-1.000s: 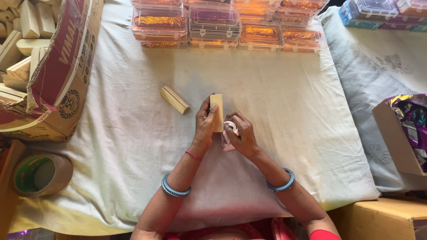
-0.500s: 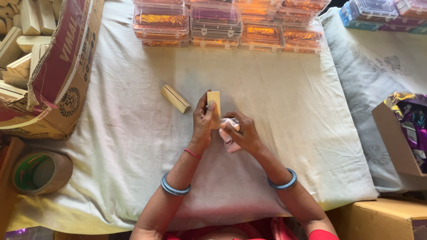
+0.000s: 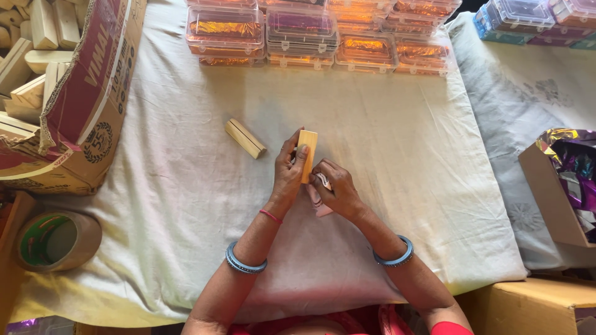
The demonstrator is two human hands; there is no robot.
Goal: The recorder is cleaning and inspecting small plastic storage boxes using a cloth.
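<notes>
My left hand [image 3: 288,177] grips a small wooden block [image 3: 307,150], holding it upright over the white cloth [image 3: 397,155]. My right hand [image 3: 332,189] sits just to the right of it, fingers pinched on a small pale pink piece of paper [image 3: 318,200] that pokes out below the hand. A second wooden block [image 3: 245,138] lies flat on the cloth a little to the left of my left hand.
Rows of clear plastic boxes [image 3: 298,31] with shiny orange and purple contents line the far edge. A torn cardboard box [image 3: 81,105] full of wooden blocks stands at the left. A tape roll [image 3: 53,241] lies at lower left. Cardboard boxes [image 3: 552,192] sit at right.
Both hands have stayed in nearly the same place; the right hand has shifted slightly on the pink paper beside the block.
</notes>
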